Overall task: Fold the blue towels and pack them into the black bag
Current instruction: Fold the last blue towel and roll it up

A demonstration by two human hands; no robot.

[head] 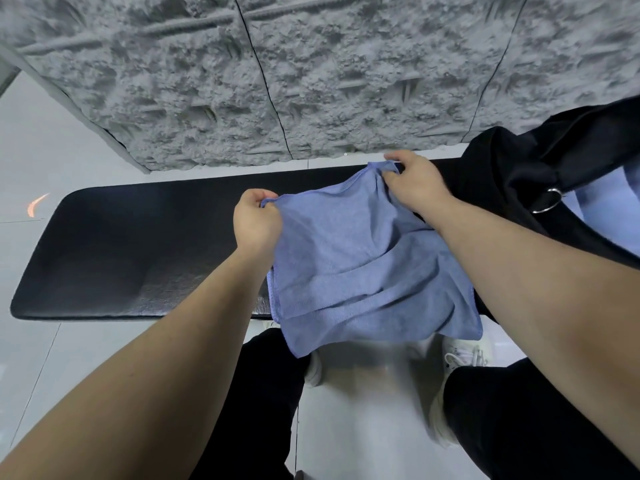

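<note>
1. Black bench [138,251] running left to right across the view, below a rough grey wall [311,81].
2. Black bag [519,174] at the bench's right end, well right of both hands, nearer the right one; pale blue cloth [602,206] showing beside it, likely more towels.
3. Blue towel [363,271] held up over the bench's near edge, top edge slanting from near left to far right, the rest hanging down toward the feet.
4. Left hand [256,223] pinching the nearer top corner; right hand [415,181] pinching the farther one; hands apart.
5. Probably next: bringing the corners together for a first fold.
</note>
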